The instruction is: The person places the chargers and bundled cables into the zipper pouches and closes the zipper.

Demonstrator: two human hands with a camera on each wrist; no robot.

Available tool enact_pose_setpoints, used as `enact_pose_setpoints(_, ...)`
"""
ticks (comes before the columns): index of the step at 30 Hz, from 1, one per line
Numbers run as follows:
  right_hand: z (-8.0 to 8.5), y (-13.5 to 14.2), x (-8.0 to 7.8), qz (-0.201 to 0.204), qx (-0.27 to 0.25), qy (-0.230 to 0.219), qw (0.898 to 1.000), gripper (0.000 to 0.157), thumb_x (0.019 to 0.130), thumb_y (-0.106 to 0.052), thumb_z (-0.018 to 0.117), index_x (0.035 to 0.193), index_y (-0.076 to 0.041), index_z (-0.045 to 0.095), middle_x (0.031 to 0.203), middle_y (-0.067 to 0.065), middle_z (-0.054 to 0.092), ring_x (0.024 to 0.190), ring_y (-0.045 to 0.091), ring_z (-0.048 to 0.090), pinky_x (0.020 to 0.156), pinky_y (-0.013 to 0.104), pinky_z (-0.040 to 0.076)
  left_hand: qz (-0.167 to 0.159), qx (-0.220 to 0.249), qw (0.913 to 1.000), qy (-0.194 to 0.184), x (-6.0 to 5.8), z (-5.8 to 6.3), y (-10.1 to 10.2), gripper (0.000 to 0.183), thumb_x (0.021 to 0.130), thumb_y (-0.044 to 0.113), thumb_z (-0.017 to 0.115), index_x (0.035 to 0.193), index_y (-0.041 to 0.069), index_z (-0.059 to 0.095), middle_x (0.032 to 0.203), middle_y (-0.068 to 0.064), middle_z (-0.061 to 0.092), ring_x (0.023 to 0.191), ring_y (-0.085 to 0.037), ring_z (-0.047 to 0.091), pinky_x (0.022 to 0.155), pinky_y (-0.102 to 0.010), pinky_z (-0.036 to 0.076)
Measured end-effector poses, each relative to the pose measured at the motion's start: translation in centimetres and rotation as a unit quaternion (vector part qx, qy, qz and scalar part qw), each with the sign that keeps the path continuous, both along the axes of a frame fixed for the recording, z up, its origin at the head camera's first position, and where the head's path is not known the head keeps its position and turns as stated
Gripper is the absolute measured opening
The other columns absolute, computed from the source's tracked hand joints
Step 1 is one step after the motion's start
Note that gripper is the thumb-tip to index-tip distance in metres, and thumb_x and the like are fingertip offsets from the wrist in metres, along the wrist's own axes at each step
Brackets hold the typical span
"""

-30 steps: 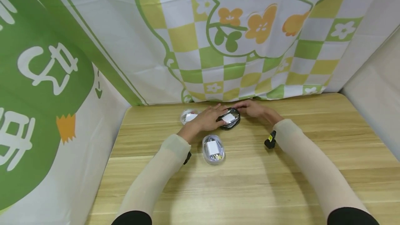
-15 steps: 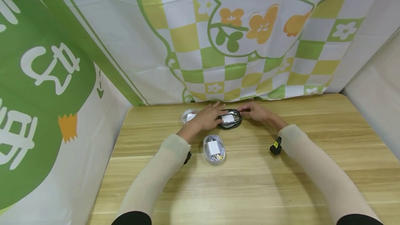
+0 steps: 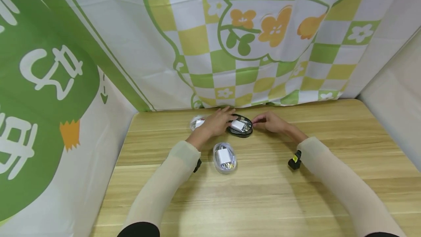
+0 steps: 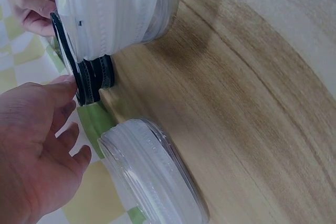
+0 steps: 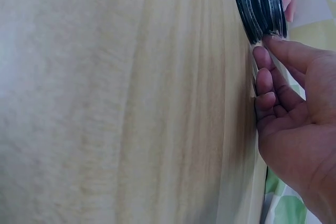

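A clear oval zip case [image 3: 242, 131] with black trim lies near the back of the table, a white charger and coiled cable inside. My left hand [image 3: 215, 123] lies over its left side, thumb touching the case and the other fingers loosely extended. At its right end, my right hand [image 3: 271, 123] pinches the black rim [image 5: 257, 11] between thumb and forefinger. Whether a zipper pull sits between those fingertips I cannot tell. A second clear case [image 3: 224, 164], white-trimmed, with a white charger, lies nearer the front. Another clear case [image 3: 197, 122] is partly hidden behind my left hand.
The wooden table [image 3: 256, 196] ends at the back against a checked, flower-printed curtain [image 3: 227, 61]. A green and white printed cloth [image 3: 56, 127] hangs along the left side. A small black wrist device [image 3: 295, 161] sits at my right cuff.
My right hand has slid from the black-trimmed case's far right edge round toward me, at its right end. The case has turned slightly. My left hand has stayed almost in place.
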State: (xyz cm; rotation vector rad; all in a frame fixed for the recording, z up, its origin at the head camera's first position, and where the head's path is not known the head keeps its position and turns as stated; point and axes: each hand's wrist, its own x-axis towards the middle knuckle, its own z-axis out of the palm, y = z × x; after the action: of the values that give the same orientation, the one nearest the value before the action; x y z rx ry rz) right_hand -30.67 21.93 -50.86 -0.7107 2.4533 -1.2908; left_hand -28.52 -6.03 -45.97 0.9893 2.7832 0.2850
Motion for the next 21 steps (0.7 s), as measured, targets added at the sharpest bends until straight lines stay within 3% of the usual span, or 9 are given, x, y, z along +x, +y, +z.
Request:
enact_pose_setpoints(9, -0.1, 0.1, 0.2, -0.017, -0.026, 0.001, 1.000, 0.031, 0.097, 0.003, 0.071, 0.128, 0.011, 0.069, 0.107, 0.025, 0.075, 0.093, 0.021, 0.065, 0.076, 0.019, 0.051, 0.021, 0.033, 0.9992, 0.003, 0.3, 0.3, 0.5, 0.046, 0.109, 0.022, 0.059, 0.152, 0.007, 0.056, 0.168, -0.015, 0.038, 0.160, -0.034, 0.026, 0.131, -0.053, 0.023)
enact_pose_setpoints(16, -0.4, 0.0, -0.3, -0.014, -0.035, -0.019, 0.999, 0.037, 0.094, 0.001, 0.078, 0.128, 0.010, 0.070, 0.112, 0.024, 0.075, 0.099, 0.022, 0.069, 0.081, 0.018, 0.054, 0.023, 0.012, 0.9996, 0.009, 0.5, -0.1, 1.1, 0.059, 0.108, 0.041, 0.060, 0.156, 0.008, 0.052, 0.170, -0.014, 0.034, 0.161, -0.031, 0.024, 0.131, -0.052, 0.023)
enact_pose_setpoints(21, 0.0, -0.2, -0.2, -0.015, -0.033, -0.029, 0.999, 0.038, 0.093, 0.003, 0.078, 0.129, 0.012, 0.069, 0.113, 0.027, 0.073, 0.100, 0.026, 0.067, 0.080, 0.018, 0.052, 0.029, 0.001, 0.9996, 0.000, 0.6, -0.5, 1.3, 0.067, 0.107, 0.045, 0.060, 0.159, 0.005, 0.047, 0.171, -0.018, 0.032, 0.161, -0.034, 0.025, 0.130, -0.052, 0.024)
